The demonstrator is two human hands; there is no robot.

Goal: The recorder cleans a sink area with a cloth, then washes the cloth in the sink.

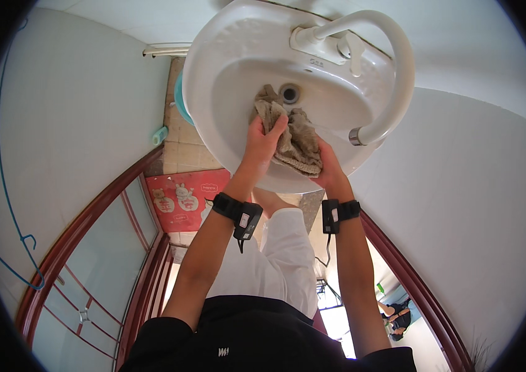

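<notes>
A crumpled grey-brown cloth [298,139] is bunched between my two hands over the front of a white ceramic washbasin [230,83]. My left hand [263,142] grips its left part, thumb on top. On the right, my right hand [330,162] holds the cloth's lower right edge, with the fingers partly hidden under it. One end of the cloth reaches up beside the drain hole [289,94]. The white faucet [321,44] stands at the basin's back, and its curved spout [402,83] arcs down on the right. No water flow is visible.
Left of the basin are a teal tub [180,100] and a small green bottle [160,135] on the floor. A red printed mat [188,200] lies below. Blue wire [0,139] hangs at the left wall. Another person [400,320] is far off through the doorway.
</notes>
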